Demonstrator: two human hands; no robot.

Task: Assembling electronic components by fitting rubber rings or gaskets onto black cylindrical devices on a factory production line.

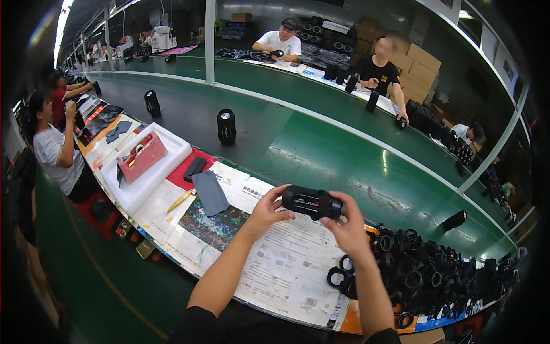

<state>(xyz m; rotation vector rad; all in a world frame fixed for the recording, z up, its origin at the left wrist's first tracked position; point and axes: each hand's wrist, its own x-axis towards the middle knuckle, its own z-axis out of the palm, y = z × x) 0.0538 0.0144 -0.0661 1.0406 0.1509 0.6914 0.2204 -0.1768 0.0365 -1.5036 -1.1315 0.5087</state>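
Both my hands hold a black cylindrical speaker-like unit (309, 202) sideways above the paper-covered bench (286, 264). My left hand (269, 213) is closed round its left end, thumb below. On the other end, my right hand (348, 222) grips with fingers over the top and thumb on the near side. An opening along the unit's side shows some inner parts. Right of my right forearm lies a large heap of black plastic rings (424, 269), with a couple of loose rings (337, 277) close to the arm. A grey cloth (211, 194) lies left of my left hand.
A white foam tray (179, 150) holding a red block (143, 157) stands at left, near a yellow pen-like tool (180, 202). Beyond the bench runs a green conveyor (321, 166) with upright black cylinders (226, 127) and one lying down (455, 220). Several people work around it.
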